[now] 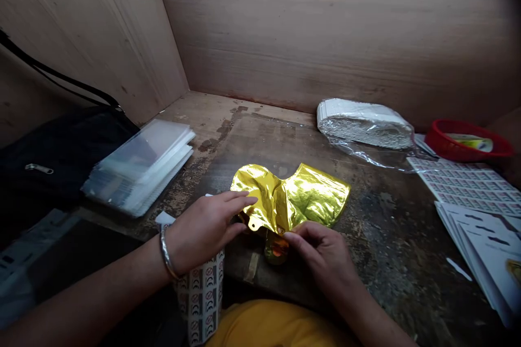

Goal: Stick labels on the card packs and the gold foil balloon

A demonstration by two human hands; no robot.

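Observation:
A shiny gold foil balloon (315, 195), flat and creased, lies on the worn table in front of me. My right hand (325, 249) pinches its lower edge between thumb and fingertips. A rounded foil flap (277, 246) hangs below that edge. At the balloon's left side is my left hand (207, 225), its fingers stretched over the foil and its thumb apart below them. Under my left wrist, a strip of printed CE-mark stickers (202, 298) hangs toward my lap; my forearm hides part of it.
Clear plastic sleeves (142, 168) are stacked at the left, beside a dark zippered bag (61, 157). At the back right lie a white folded bundle in plastic (362, 122), a red basket (439, 143), a printed label sheet (468, 184) and printed cards (484, 255). Wooden panels (325, 27) enclose the table.

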